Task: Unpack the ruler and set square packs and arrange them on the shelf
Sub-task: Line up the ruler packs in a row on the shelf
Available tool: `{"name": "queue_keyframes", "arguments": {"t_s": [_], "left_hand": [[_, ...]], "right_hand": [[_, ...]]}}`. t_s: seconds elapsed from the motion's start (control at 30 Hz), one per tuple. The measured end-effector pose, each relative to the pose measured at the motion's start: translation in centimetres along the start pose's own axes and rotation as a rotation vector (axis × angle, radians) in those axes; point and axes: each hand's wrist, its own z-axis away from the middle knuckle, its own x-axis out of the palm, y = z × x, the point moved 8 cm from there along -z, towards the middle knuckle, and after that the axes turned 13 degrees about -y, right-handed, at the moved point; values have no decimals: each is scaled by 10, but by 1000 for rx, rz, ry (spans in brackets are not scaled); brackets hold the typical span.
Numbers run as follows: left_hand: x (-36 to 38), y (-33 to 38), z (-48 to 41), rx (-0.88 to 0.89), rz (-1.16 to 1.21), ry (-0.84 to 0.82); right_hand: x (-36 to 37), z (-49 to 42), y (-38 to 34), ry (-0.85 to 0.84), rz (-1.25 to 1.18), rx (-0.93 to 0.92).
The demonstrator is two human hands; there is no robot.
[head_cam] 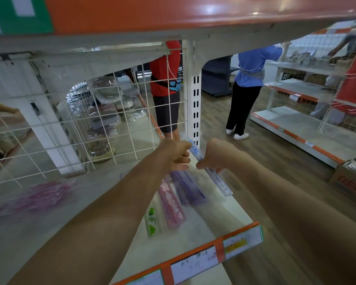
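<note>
Both of my hands hold one clear ruler pack with blue print (220, 182) over the right end of the white shelf (210, 225). My left hand (176, 155) grips its far end and my right hand (214, 156) grips its middle; the near end sticks out toward the shelf's right edge. On the shelf beneath lie a purple ruler pack (188, 189), a pink ruler pack (172, 204) and a clear ruler with green prints (152, 222). A blurred heap of pink packs (39, 199) lies at the shelf's left.
A white wire grid (74, 128) backs the shelf, with a slotted upright post (195, 108) at its right. An orange-fronted shelf (173, 19) hangs overhead. Two people (167, 79) (249, 83) stand in the aisle behind. A cardboard box (347, 184) sits on the floor at right.
</note>
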Motion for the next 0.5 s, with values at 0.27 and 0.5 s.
{"name": "queue_keyframes", "arguments": {"t_s": [0.27,0.5], "left_hand": [[-31,-6,5,15,36,70],[-31,-10,4,-3,15,58]], "right_hand": [[21,-14,7,-50,83,60],[25,-12,7,-86,134,72]]}}
